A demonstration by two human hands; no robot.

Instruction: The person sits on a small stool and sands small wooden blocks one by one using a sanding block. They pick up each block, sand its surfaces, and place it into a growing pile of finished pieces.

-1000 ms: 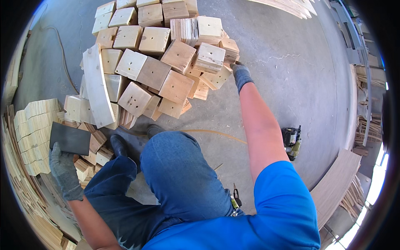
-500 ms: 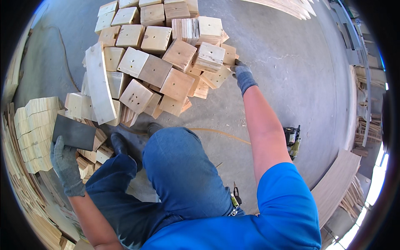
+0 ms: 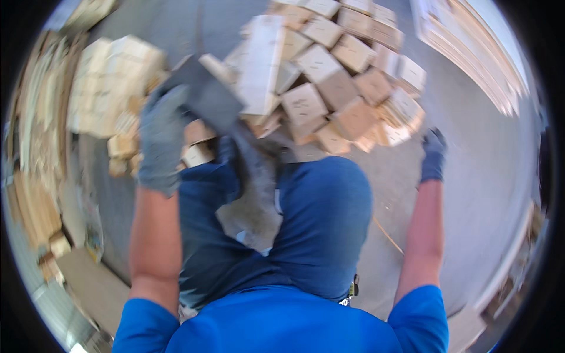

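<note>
My left hand (image 3: 160, 141), in a grey work glove, is closed on the edge of a dark, flat, square panel (image 3: 210, 94). I hold this panel above the floor, left of a large pile of square wooden blocks (image 3: 307, 105). Several blocks show small holes or dark marks on their faces. A long pale board (image 3: 262, 62) lies over the pile's left side. My right hand (image 3: 434, 156), also gloved, is beyond the pile's right edge and apart from the blocks. Motion smears its fingers, and I see nothing in them.
Stacked pale wood pieces (image 3: 109, 88) stand at the left, beside long boards (image 3: 44, 106). More long strips (image 3: 477, 53) lie at the far right. Smaller blocks (image 3: 197, 154) lie near my feet. A thin orange hose (image 3: 387, 234) crosses the floor right of my knee.
The view has swung, shifting the pile rightward and blurring the picture. My right hand has come off the blocks at the pile's right edge. My left hand has lifted the dark panel closer.
</note>
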